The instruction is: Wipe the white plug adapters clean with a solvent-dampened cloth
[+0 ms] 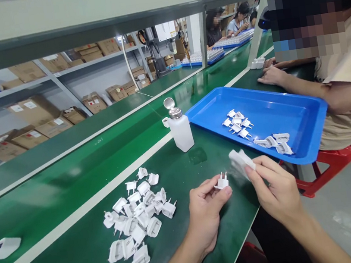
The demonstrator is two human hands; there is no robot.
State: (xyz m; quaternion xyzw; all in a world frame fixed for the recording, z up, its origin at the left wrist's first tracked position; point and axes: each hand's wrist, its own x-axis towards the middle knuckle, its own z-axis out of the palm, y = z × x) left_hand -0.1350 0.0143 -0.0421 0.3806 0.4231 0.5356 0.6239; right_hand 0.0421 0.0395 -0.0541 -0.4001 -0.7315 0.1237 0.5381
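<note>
My left hand (204,210) is closed on a small white plug adapter (222,182), its two pins pointing up. My right hand (275,187) pinches a folded white cloth (240,161) just to the right of the adapter, not touching it. A pile of several white plug adapters (135,217) lies on the green mat left of my left hand. A blue tray (291,115) at the right holds two small groups of the same white adapters (237,123).
A white dispenser bottle with a metal pump top (180,128) stands between the pile and the tray. A co-worker sits at the right, a hand (271,76) resting on the bench. A white housing (2,248) lies far left. Shelves of cardboard boxes (33,110) stand behind.
</note>
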